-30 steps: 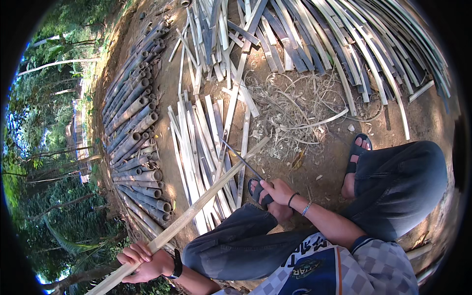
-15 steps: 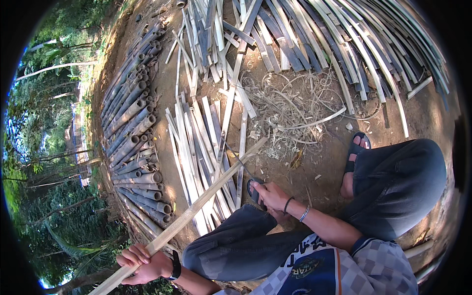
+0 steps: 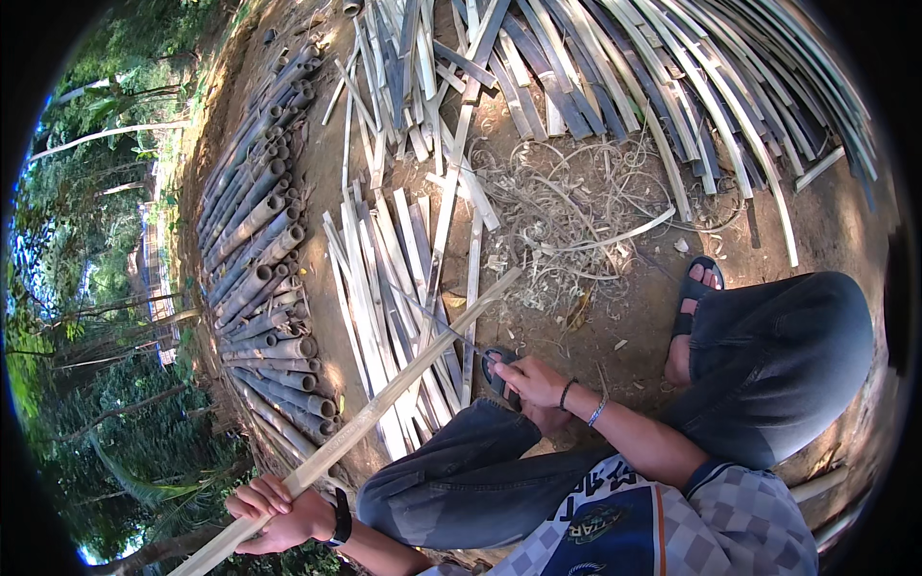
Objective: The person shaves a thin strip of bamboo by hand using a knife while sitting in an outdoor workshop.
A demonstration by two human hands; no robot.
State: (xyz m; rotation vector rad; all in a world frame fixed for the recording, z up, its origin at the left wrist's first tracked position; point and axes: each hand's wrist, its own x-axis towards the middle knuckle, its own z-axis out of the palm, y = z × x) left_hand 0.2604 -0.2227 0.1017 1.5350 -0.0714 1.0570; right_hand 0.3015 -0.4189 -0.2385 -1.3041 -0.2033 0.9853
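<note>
- Since the earlier frames, right hand (image 3: 540, 389) has slid in toward the left knee; knife blade (image 3: 437, 323) now lies lower, closer to the strip, its tip aimed up-left.
- Bamboo strip (image 3: 384, 408) holds nearly the same line as before: long axis diagonal, near end low-left at the left hand, far end up-right, stopping just short of the shavings.
- Left hand (image 3: 279, 511) unchanged in place, fingers wrapped shut around the strip's lower end; dark watch on that wrist.
- Right hand closed on the knife handle, beside the sandalled left foot (image 3: 499, 368); bracelets on the wrist.
- Strip passes above the pile of split slats (image 3: 384, 278) on the dirt ground (image 3: 634, 317), well off the ground at the hand end.
- Curled shavings (image 3: 567, 202) lie scattered beyond the strip's far end.
- Round bamboo poles (image 3: 254, 250) are stacked in a row to the left, cut ends showing.
- Long thin strips (image 3: 672, 86) fan out across the top.
- Right foot (image 3: 699, 288) in a sandal, out past the right knee.
</note>
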